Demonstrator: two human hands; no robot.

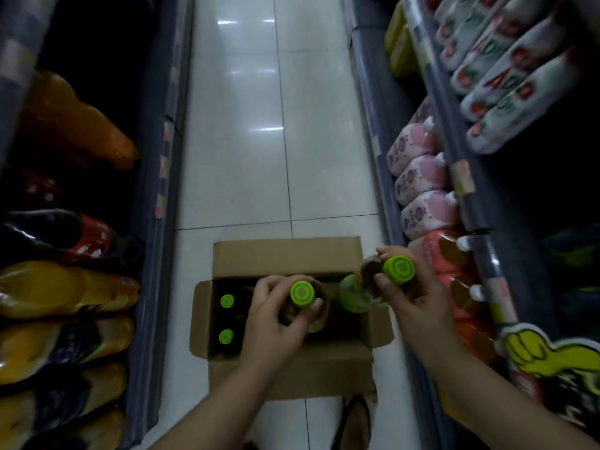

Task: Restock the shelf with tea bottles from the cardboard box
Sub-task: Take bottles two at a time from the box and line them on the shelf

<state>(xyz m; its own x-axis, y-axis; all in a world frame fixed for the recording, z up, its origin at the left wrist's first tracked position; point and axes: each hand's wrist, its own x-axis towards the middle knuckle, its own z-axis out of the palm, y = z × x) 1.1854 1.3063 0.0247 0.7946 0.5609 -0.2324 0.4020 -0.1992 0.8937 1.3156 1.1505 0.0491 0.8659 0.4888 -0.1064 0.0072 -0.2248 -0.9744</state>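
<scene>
Both hands loaded; left hand clamped on a tea bottle upright over the cardboard box; right hand grips a second bottle, tilted, nearer the shelf on the right; it likely goes first.

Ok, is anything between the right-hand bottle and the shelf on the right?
Nothing visible between them. The right hand holds the tea bottle just clear of the cardboard box, right beside the right shelf, whose nearest slots already hold bottles.
</scene>
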